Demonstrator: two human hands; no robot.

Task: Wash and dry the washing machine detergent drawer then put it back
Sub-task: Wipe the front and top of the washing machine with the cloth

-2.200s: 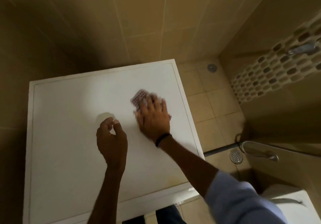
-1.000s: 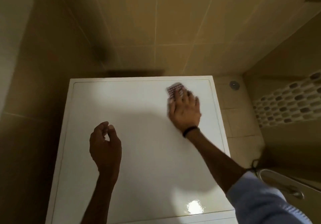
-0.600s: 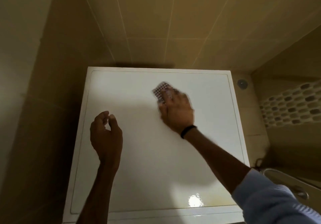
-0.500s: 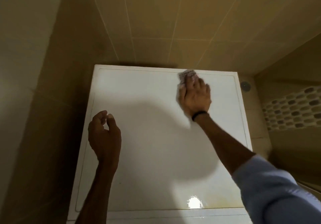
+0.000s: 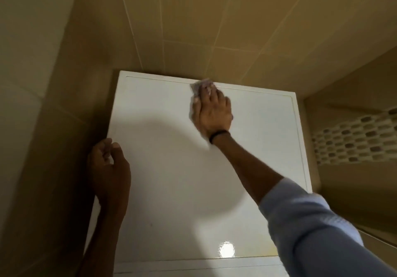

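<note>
Flat-fingered right grip (image 5: 214, 113) presses a cloth (image 5: 196, 86) at twelve o'clock on the washing machine top (image 5: 171, 180); left grip (image 5: 107, 165) hangs loosely curled, empty, at nine.

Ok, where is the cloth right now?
In the head view, the cloth lies under the fingers of the right hand, near the middle of the back edge of the washing machine top, beside the tiled wall.

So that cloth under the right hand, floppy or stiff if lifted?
Probably floppy: the cloth lies flattened under the right hand. Likely light, and should slide easily on the glossy machine top.
</note>
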